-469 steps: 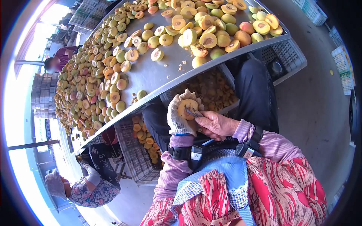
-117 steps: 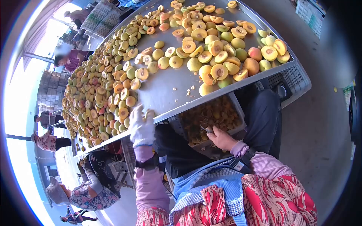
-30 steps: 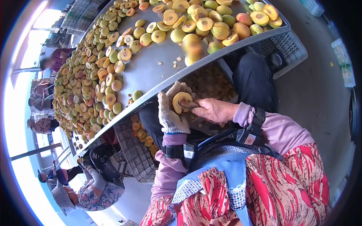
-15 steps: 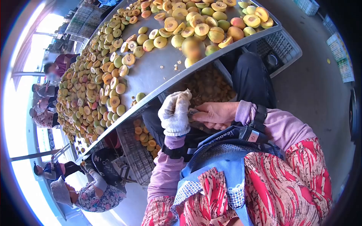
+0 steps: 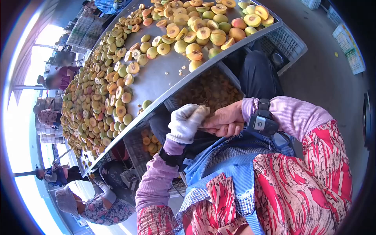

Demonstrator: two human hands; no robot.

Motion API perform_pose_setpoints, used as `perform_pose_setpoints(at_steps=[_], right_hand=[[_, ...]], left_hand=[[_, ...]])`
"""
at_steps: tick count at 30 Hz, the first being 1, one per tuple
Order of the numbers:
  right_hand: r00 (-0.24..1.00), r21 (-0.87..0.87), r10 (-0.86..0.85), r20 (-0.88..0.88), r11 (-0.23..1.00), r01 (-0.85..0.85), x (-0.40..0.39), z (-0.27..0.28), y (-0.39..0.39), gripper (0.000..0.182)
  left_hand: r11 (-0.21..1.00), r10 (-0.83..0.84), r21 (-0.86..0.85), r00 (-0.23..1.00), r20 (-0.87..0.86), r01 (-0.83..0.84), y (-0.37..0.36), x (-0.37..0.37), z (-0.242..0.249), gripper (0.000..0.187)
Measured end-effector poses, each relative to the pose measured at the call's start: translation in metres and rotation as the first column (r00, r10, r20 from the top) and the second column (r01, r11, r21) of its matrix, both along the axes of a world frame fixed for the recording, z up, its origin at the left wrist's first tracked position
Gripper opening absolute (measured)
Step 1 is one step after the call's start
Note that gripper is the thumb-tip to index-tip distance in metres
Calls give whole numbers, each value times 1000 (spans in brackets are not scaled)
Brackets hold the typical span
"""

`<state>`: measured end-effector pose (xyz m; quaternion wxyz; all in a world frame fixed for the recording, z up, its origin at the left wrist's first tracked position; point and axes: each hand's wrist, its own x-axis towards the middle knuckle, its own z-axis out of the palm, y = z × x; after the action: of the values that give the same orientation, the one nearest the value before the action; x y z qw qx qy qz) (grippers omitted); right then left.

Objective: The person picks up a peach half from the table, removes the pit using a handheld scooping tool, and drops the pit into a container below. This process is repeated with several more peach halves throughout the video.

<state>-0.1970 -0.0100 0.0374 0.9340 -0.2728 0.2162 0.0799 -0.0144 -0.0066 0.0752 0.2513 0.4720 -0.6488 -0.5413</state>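
Observation:
My left hand (image 5: 184, 123), in a white knitted glove, is closed with its fingers curled in; the stained fingertips hide whatever lies inside. My bare right hand (image 5: 224, 120) presses against it, the fingers wrapped round a thin, dark, metallic tool (image 5: 202, 128) that is mostly covered, so its kind does not show. Both hands are above my lap, by the near edge of a metal table (image 5: 168, 70). Just beyond them, under the table edge, a crate holds brownish pieces (image 5: 211, 88) that look like fruit stones. Halved peaches (image 5: 194, 51) lie on the tabletop nearby.
A large heap of peach halves (image 5: 94, 98) covers the table's left side. Below it stands a crate of halves (image 5: 150, 143). A grey plastic crate (image 5: 288, 47) is at the right. A co-worker in a floral top (image 5: 113, 209) sits at lower left; other people are farther back.
My hands have shifted slightly right and closer together, and the glove has tilted over toward my right hand. The view has turned a little. The peaches look unmoved.

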Motion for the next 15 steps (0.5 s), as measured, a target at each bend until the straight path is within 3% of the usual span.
perform_pose_setpoints(at_steps=[1,3,4,6,7,8,9,10,11,13,15], right_hand=[[995,127,-3,101,992,-10,0,-9,1,34],[990,138,-44,137,990,25,3,-19,5,34],[987,159,-46,155,987,21,3,-21,7,35],[984,187,-39,172,982,6,3,-25,9,36],[974,169,-105,199,983,71,2,-26,8,35],[959,152,-167,229,979,134,2,-27,9,35],[960,151,-156,232,981,122,4,-32,7,35],[928,200,-206,311,969,148,6,-40,5,35],[886,253,-261,383,952,171,7,-42,4,35],[881,256,-306,362,941,222,6,-44,11,35],[901,228,-270,339,953,200,5,-36,17,34]], left_hand=[[981,125,169,981,-146,-99,-2,2,-9,13],[954,-25,-298,999,-30,15,-3,0,-15,11],[957,-30,-289,999,-30,20,-6,-2,-16,11],[799,-183,-564,978,105,210,-12,-2,-15,13],[991,-78,-112,997,-8,77,-11,0,-11,20],[980,170,143,956,-241,-139,-12,-4,-18,27],[865,445,419,806,-389,-275,-14,-10,-28,34],[752,587,594,699,-408,-285,-19,-12,-36,45],[711,652,641,614,-446,-289,-20,-20,-37,45],[657,741,628,508,-439,-417,-25,-34,-36,44],[665,745,713,254,-616,-220,-46,-23,-55,43]])
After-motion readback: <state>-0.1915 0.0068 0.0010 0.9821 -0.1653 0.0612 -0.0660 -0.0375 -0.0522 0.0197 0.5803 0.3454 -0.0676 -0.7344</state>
